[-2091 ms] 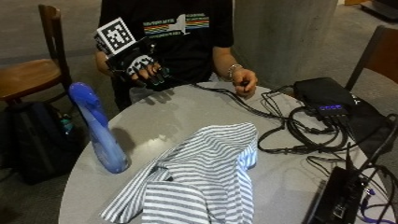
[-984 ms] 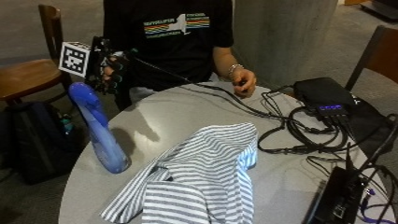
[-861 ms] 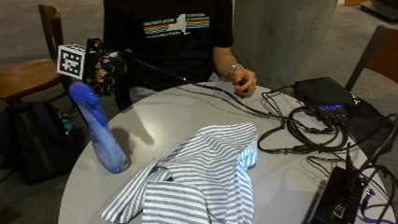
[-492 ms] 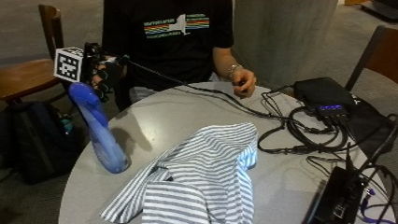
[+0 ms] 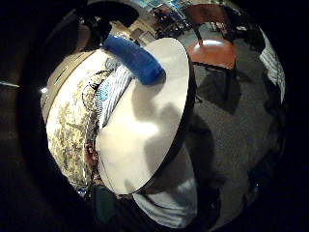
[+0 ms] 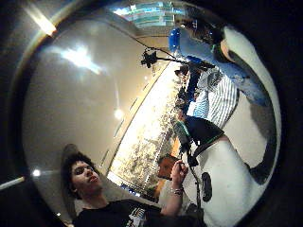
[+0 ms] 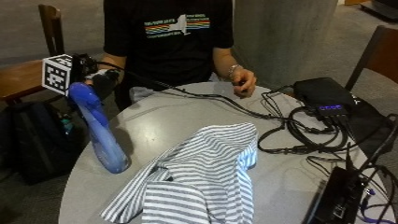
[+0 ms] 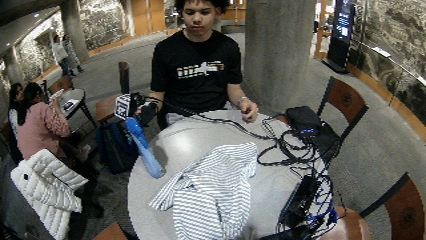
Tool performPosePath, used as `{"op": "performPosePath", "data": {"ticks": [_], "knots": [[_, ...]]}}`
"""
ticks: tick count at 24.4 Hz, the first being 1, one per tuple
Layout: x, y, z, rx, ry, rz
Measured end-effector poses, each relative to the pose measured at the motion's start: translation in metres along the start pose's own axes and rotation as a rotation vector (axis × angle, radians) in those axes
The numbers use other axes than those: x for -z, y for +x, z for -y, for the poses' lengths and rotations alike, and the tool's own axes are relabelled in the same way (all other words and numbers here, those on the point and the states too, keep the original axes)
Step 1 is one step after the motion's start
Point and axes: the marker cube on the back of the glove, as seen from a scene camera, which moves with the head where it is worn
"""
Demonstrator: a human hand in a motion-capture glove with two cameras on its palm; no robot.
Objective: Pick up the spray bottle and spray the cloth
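A tall blue spray bottle stands upright near the left edge of the round grey table. My gloved right hand hovers just behind the bottle's head, fingers loosely bent, holding nothing. A grey-and-white striped cloth lies crumpled on the table to the right of the bottle. The little finger side palm view shows the bottle on the table beside the cloth, a short way off. In the wide view the hand sits level with the bottle's top.
The person's bare left hand rests at the table's far edge. A black box and tangled cables cover the right side. A black device lies front right. A wooden chair and black bag stand left of the table.
My right hand has moved from in front of the person's chest to the left, ending behind the bottle's head. The bottle and the cloth have stayed put.
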Motion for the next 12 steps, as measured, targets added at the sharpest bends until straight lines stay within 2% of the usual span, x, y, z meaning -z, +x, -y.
{"op": "performPosePath", "data": {"ticks": [8,12], "knots": [[-0.019,0.026,0.063,-0.082,0.003,-0.099],[-0.031,0.024,0.085,-0.074,-0.022,-0.125]]}}
